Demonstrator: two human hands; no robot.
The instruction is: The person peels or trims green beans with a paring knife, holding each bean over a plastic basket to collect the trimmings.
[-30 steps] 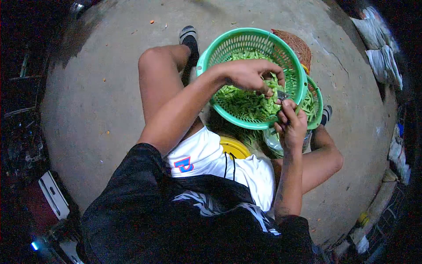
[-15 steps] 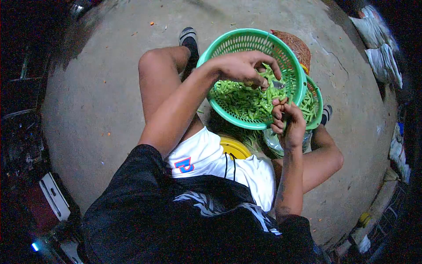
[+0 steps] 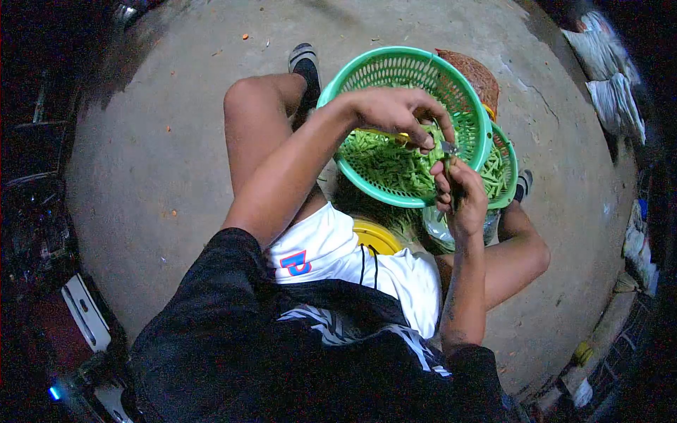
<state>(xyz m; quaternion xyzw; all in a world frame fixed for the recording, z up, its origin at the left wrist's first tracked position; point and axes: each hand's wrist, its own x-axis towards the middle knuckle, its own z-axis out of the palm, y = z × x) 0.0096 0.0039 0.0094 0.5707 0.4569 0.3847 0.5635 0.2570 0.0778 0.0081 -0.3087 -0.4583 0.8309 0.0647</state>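
A large green basket holds many cut green vegetable pieces. Over its right half, my left hand pinches a light green piece between thumb and fingers. Just below, at the rim, my right hand is closed round a slim dark tool. Its small metal end points up against the green piece. Something thin and yellow shows under my left palm; what it is, I cannot tell.
Behind the large basket, on the right, are a smaller green basket of cut pieces and a reddish mesh sack. A clear plastic bag lies below them. A yellow round object shows between my legs. White sacks lie far right.
The metal end has moved slightly down and right, and more of the dark tool shows. My left fingers have closed in. The yellow thing has come into sight under my left hand.
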